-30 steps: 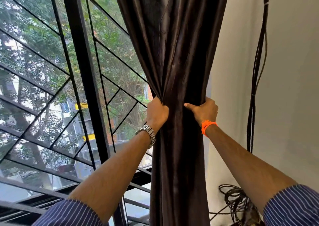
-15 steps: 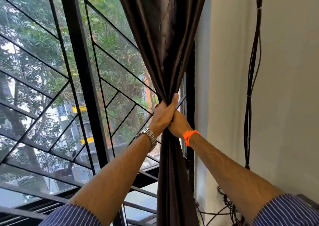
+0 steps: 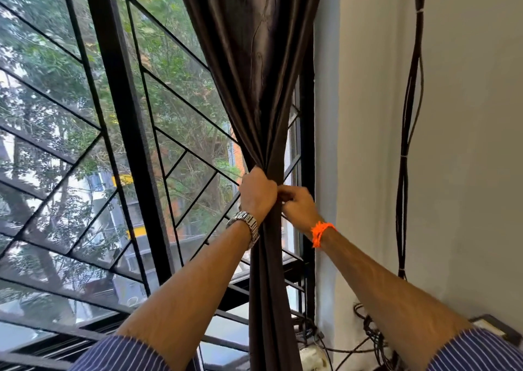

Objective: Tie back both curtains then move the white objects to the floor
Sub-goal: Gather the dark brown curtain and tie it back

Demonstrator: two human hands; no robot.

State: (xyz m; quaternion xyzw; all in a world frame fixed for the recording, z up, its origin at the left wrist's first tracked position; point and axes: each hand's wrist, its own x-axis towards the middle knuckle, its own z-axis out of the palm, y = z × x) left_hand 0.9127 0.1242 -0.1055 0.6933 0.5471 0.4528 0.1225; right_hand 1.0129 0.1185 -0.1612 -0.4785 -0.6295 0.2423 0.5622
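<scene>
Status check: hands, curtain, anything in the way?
Left hand grips gathered dark brown glossy curtain; right hand pinches it alongside. Not yet tied. Black window grille behind, untouched.

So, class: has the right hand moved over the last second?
Yes. The right hand has moved left, away from the wall, to meet the left hand on the curtain.

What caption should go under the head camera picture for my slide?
Left hand and right hand grip the bunched dark curtain beside the black window grille.
</scene>
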